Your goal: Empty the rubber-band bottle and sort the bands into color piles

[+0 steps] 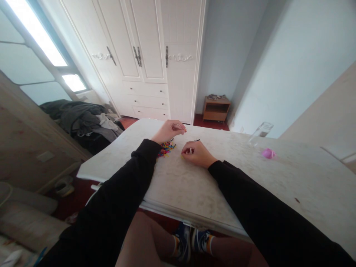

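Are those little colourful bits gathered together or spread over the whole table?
Mostly gathered: the colourful bits lie in one loose cluster on the table, by the left hand.

Daylight glares, blown out to white, through the window [40, 33] far left of the fingers [178, 131], leaving the floor [164, 221] below them dim. Soft, diffuse light covers the tabletop [183, 185] beneath them; the sleeves [116, 193] behind them sink to near black. Wide-angle distortion slants the wardrobe [150, 37] beyond, and fine detail around the fingertips looks smeared.
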Demonstrator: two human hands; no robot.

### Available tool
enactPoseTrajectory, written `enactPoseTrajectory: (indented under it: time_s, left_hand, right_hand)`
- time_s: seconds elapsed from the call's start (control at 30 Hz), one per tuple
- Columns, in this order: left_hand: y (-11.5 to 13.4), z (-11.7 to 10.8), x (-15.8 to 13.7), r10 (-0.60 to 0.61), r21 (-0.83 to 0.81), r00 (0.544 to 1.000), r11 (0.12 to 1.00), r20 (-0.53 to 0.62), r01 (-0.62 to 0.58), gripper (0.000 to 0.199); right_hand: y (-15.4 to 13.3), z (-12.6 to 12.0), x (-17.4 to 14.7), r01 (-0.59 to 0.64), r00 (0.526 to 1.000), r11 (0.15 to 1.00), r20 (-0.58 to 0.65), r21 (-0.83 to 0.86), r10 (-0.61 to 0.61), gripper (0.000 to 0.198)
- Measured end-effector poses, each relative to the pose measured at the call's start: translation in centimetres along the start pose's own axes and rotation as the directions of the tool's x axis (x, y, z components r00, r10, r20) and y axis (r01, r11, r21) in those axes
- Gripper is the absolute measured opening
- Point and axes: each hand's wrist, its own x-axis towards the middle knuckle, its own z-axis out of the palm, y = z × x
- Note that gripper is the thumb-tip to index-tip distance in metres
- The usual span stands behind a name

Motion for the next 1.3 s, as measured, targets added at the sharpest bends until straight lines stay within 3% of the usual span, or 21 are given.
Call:
enactPoseTrajectory:
  time_s: [0.17,0.33,0.5,0.77,0.9,1.03,1.17,1.23,1.3]
  left_hand:
    - [-0.1,0.0,0.0,0.020,-0.031,0.998,0.999,0.052,-0.018,0.042]
    - [-0.2,0.1,0.0,-0.005,-0.062,0.996,0.998,0.087,0.010,0.046]
    - [0.4,0.4,-0.3,-0.050,-0.065,0.990,0.996,0.129,0.059,0.046]
    - [0.9,0.5,-0.7,-0.102,-0.088,0.975,0.989,0.196,0.121,0.047]
    - [0.4,0.5,-0.5,-0.091,-0.118,0.985,0.987,0.144,0.108,0.044]
    - [0.0,0.4,-0.2,-0.057,-0.119,0.997,0.991,0.046,0.062,0.043]
    - [0.0,0.4,-0.2,-0.076,-0.090,0.995,0.993,0.059,0.081,0.043]
    - [0.2,0.5,-0.3,-0.088,-0.082,0.993,0.992,0.081,0.094,0.042]
    - [0.3,0.5,-0.4,-0.095,-0.086,0.989,0.991,0.110,0.104,0.042]
  right_hand:
    - [0.4,0.0,0.3,-0.026,0.983,0.999,-0.180,-0.032,0.019,0.012]
    - [1.3,-0.1,0.6,-0.119,0.919,0.993,-0.377,0.015,0.116,0.008]
    - [1.6,-0.2,0.7,-0.152,0.886,0.986,-0.433,0.063,0.164,0.011]
    - [1.6,-0.2,0.8,-0.104,0.896,0.992,-0.426,0.077,0.127,0.013]
    - [1.5,-0.3,0.8,-0.151,0.881,0.987,-0.446,0.055,0.160,0.010]
    - [1.1,-0.3,0.5,-0.129,0.947,0.990,-0.291,0.049,0.137,0.010]
    - [0.7,-0.1,0.3,-0.014,0.999,1.000,-0.052,0.008,0.014,0.012]
    - [0.7,-0.1,0.2,0.006,0.999,0.999,-0.033,-0.032,-0.007,0.012]
    - [0.8,-0.1,0.3,-0.023,0.994,0.998,-0.108,-0.064,0.016,0.013]
